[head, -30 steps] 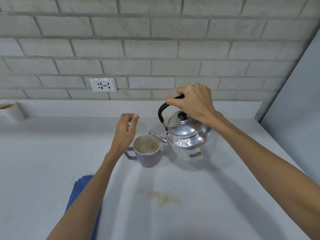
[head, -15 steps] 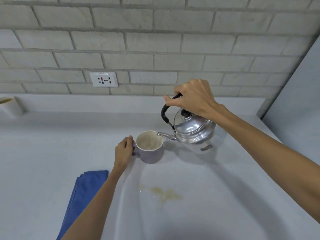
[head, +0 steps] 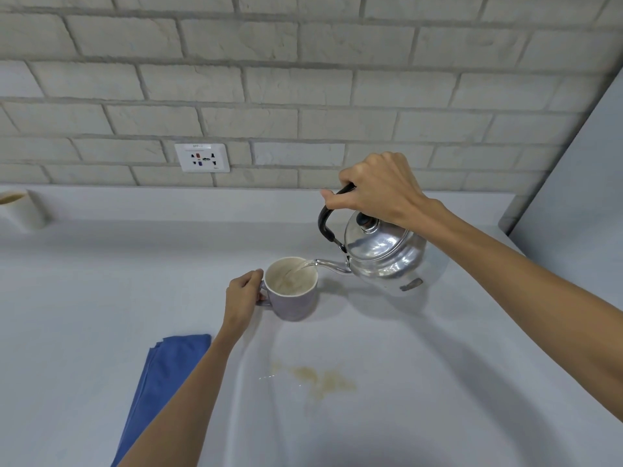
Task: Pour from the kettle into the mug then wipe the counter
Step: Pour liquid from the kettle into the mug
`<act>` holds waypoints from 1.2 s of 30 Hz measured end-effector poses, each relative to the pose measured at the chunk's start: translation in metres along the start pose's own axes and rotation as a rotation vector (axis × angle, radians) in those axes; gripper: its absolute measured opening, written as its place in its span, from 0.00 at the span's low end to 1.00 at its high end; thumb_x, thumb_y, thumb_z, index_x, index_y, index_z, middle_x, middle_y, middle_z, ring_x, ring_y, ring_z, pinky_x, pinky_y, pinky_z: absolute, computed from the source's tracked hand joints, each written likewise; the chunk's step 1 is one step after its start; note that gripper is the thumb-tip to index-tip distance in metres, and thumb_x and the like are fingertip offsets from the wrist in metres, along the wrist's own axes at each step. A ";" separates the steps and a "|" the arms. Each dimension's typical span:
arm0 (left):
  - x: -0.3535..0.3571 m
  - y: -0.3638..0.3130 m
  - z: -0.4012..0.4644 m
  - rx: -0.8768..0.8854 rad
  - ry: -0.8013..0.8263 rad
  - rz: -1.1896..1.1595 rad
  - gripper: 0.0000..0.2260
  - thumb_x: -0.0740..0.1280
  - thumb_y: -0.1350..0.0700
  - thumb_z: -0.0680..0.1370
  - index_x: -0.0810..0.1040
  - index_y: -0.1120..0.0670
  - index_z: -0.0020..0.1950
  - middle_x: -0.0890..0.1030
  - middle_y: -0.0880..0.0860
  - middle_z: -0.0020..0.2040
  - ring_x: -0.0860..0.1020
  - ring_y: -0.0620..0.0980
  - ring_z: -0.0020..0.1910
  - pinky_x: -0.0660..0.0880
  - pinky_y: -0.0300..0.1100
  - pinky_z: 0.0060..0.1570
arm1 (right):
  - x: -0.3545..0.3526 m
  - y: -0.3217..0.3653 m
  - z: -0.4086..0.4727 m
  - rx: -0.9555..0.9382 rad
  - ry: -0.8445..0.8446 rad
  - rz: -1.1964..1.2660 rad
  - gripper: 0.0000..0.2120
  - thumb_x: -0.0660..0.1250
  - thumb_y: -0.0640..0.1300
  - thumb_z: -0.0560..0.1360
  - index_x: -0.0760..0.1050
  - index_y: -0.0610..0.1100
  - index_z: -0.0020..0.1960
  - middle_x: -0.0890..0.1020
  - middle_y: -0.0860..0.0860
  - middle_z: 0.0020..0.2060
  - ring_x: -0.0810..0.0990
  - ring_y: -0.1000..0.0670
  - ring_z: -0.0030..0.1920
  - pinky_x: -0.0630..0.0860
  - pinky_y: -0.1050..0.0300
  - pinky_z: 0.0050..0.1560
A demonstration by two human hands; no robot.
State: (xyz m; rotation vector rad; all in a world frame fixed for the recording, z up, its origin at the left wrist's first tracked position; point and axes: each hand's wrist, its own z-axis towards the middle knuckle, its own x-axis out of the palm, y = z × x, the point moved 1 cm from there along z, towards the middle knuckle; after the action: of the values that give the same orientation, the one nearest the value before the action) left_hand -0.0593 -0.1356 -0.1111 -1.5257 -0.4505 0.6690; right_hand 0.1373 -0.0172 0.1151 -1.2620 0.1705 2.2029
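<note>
A shiny steel kettle [head: 384, 257] hangs tilted to the left above the counter, its spout over the rim of a lilac mug [head: 292, 305]. Water runs from the spout into the mug. My right hand [head: 377, 193] grips the kettle's black handle from above. My left hand [head: 243, 298] holds the mug's handle on its left side, and the mug stands on the pale counter [head: 421, 382]. A folded blue cloth [head: 161, 382] lies at the front left, partly under my left forearm. A brownish spill [head: 323, 380] stains the counter in front of the mug.
A white brick wall with a power socket [head: 202, 157] runs along the back. A pale cup [head: 23, 208] stands at the far left on the back ledge. A grey panel [head: 580, 183] closes off the right side.
The kettle was lifted off the counter and tilted left until water pours into the mug. My left hand came down from beside the mug and closed on its handle.
</note>
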 end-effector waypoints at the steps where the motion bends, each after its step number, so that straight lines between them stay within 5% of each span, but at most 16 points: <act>1: 0.000 0.001 0.000 -0.006 0.003 -0.002 0.15 0.60 0.59 0.75 0.61 0.64 0.31 0.63 0.58 0.32 0.60 0.54 0.34 0.67 0.33 0.25 | -0.001 0.000 0.000 -0.001 -0.001 -0.003 0.27 0.64 0.60 0.71 0.61 0.43 0.24 0.52 0.53 0.18 0.56 0.48 0.24 0.49 0.62 0.27; 10: 0.002 -0.003 -0.001 0.003 -0.025 -0.004 0.13 0.59 0.62 0.74 0.63 0.58 0.30 0.61 0.57 0.31 0.60 0.50 0.31 0.67 0.32 0.24 | -0.006 -0.003 0.003 -0.018 0.002 -0.016 0.27 0.63 0.61 0.71 0.62 0.43 0.24 0.53 0.53 0.18 0.57 0.48 0.24 0.50 0.62 0.26; 36: 0.002 -0.005 -0.003 -0.015 -0.026 -0.021 0.13 0.59 0.63 0.74 0.64 0.59 0.29 0.63 0.57 0.31 0.61 0.51 0.31 0.69 0.33 0.23 | -0.020 -0.005 0.011 -0.085 0.025 -0.079 0.26 0.62 0.60 0.72 0.68 0.40 0.26 0.65 0.49 0.19 0.61 0.46 0.25 0.51 0.61 0.27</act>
State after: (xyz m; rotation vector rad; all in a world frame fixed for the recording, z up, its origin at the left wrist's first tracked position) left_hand -0.0554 -0.1364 -0.1065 -1.5256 -0.4916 0.6709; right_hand 0.1393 -0.0179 0.1380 -1.3198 0.0367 2.1479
